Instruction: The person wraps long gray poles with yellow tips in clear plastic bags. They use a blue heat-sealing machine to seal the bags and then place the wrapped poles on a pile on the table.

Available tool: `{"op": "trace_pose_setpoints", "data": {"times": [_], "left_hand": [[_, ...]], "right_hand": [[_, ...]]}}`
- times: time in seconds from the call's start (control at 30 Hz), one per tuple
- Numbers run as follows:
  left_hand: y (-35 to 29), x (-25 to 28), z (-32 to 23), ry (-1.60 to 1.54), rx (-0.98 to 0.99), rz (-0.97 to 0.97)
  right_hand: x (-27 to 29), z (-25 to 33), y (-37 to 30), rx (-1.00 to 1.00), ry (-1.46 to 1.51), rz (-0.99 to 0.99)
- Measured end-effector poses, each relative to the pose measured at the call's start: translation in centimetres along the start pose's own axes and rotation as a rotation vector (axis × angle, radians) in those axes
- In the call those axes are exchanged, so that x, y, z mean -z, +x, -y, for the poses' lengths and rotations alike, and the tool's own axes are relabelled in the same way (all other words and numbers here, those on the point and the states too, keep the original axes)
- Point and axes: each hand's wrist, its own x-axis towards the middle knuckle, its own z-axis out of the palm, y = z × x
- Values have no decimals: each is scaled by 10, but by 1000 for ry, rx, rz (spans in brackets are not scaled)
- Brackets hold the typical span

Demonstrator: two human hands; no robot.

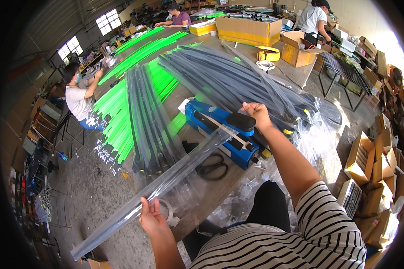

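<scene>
My left hand [152, 216] is closed round a long clear plastic sleeve [166, 179], which slants from the lower left up to a blue heat sealer [238, 152]. The sleeve's upper end lies across the sealer, by its black-tipped arm [241, 121]. My right hand [257, 114] is just beyond that arm, thumb and fingers pinched together. What it pinches, if anything, I cannot make out. Black-handled scissors [212, 167] lie on the table beside the sealer, partly under the sleeve.
Bright green strips [116, 116] and bundles of dark rods in clear sleeves [220, 76] cover much of the table. Cardboard boxes [249, 31] stand at the back and right [361, 157]. One person [80, 96] sits at left; two others [181, 19] [314, 22] work farther off.
</scene>
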Motion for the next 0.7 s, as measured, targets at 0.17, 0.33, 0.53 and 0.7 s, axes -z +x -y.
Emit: {"op": "trace_pose_setpoints", "data": {"times": [0.17,0.33,0.53,0.7], "left_hand": [[-6,-1,3,6,10,8],[-6,3,3,-1,-11,5],[-3,6,3,-8,-3,1],[-3,7,3,1,1,7]], "right_hand": [[2,2,3,-87,-21,-28],[4,23,-5,-140,38,-40],[4,39,-28,-63,87,-47],[13,40,-32,267,-276,-226]]}}
